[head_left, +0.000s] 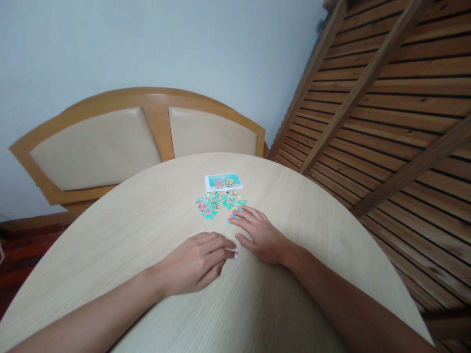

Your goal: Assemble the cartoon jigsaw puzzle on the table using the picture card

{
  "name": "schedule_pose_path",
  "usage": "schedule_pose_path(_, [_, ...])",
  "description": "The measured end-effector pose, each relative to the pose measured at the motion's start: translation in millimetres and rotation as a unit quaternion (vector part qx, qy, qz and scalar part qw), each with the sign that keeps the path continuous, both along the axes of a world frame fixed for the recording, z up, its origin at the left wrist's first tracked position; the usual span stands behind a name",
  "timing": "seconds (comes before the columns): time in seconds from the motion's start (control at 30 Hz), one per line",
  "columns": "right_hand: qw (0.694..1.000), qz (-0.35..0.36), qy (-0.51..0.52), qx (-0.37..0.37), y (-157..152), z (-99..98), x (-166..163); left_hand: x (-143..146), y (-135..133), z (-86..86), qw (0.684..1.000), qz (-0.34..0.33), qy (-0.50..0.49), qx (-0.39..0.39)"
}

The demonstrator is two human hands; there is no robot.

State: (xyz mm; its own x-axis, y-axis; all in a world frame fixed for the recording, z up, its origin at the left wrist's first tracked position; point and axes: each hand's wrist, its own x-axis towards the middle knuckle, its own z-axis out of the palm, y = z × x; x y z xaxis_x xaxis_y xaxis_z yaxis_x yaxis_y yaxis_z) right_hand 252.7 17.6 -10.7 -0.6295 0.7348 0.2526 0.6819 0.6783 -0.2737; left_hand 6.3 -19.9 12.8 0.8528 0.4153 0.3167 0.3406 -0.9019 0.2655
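My left hand (203,260) is low over the table, fingers curled and close together. A small pink, white and teal jigsaw puzzle piece (236,255) shows at its fingertips, against the tabletop. Just right of it, my right hand (260,236) is open, its fingers spread toward a few loose pieces (233,216); they partly hide these pieces. Beyond both hands lies a heap of mostly teal puzzle pieces (209,202), with pink and yellow among them. Behind the heap is a picture card (222,182) showing a pink and a yellow cartoon figure on teal.
The pale wooden table (147,215) has a rounded far edge. Past it stands a wood-framed bench back with cream panels (99,147), set against a pale wall (165,44). A slatted wooden panel (390,108) rises at the right.
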Motion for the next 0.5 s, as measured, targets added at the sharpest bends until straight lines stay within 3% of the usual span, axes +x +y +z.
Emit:
schedule_pose_path(0.13, [1.0,-0.01,-0.003,-0.007,0.4,-0.3,-0.3,-1.2,1.7,0.3,0.999,-0.025,0.03,0.003])
schedule_pose_path(0.5, [1.0,-0.02,0.024,-0.004,0.1,-3.7,-0.7,-2.3,0.7,0.9,0.999,0.013,0.032,0.012])
